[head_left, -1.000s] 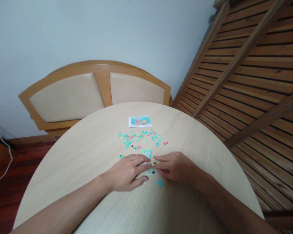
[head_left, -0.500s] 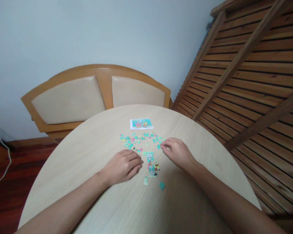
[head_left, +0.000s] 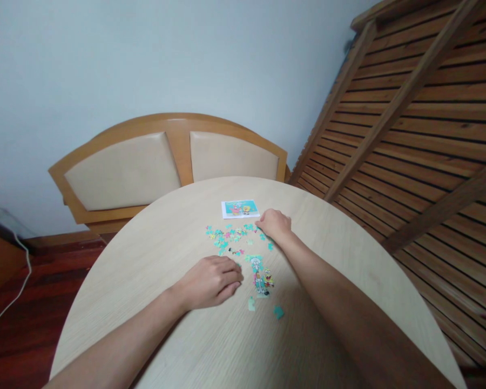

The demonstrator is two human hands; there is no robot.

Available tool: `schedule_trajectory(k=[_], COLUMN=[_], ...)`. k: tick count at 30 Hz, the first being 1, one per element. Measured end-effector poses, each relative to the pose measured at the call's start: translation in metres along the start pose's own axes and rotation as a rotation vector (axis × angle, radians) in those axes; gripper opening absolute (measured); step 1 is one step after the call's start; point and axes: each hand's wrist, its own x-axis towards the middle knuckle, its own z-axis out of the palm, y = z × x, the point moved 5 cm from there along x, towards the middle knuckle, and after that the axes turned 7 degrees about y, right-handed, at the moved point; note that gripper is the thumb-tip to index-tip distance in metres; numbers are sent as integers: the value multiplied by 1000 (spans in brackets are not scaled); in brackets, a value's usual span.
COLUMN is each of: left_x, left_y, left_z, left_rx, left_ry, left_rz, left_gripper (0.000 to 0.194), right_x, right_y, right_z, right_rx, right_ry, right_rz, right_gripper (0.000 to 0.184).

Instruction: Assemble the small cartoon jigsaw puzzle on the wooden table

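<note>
My right hand (head_left: 274, 223) reaches over the right end of a spread of loose jigsaw pieces (head_left: 235, 232). Its fingertips are drawn together down at the pieces; what is between them is hidden. My left hand (head_left: 214, 281) rests palm down on the table, fingers loosely bent, holding nothing I can see. Just right of it lies a partly joined jigsaw (head_left: 258, 275) with a teal-and-white figure, and a yellow figure section (head_left: 268, 277) on its right side. Below sit a pale green piece (head_left: 251, 303) and a teal piece (head_left: 278, 312), both apart from the joined part.
Behind the loose pieces lies a picture card (head_left: 240, 208) of cartoon figures. The round wooden table (head_left: 178, 227) carries everything. Beyond it stand a padded wooden headboard (head_left: 121, 173) and a pale wall, with a slatted wooden frame (head_left: 413, 124) leaning at the right.
My right hand has moved forward and a little left, from beside the nearer teal pieces to the far right of the spread. My left hand stays in place; the view has shifted slightly.
</note>
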Motion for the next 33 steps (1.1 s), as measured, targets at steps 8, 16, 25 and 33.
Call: schedule_trajectory(k=[8, 16, 25, 33], left_x=[-7, -23, -32, -39], left_y=[-37, -81, -82, -101], left_z=[-14, -15, -27, -21], left_rx=[158, 306, 284, 191], left_ry=[150, 92, 115, 137], left_rz=[-330, -613, -640, -690], left_gripper=[29, 30, 27, 22], right_x=[1, -25, -71, -80], right_y=[4, 20, 54, 74], right_z=[1, -12, -24, -39], right_rx=[44, 76, 184, 270], right_ry=[-16, 67, 186, 250], right_rz=[-49, -171, -261, -285], right_gripper=[21, 29, 25, 24])
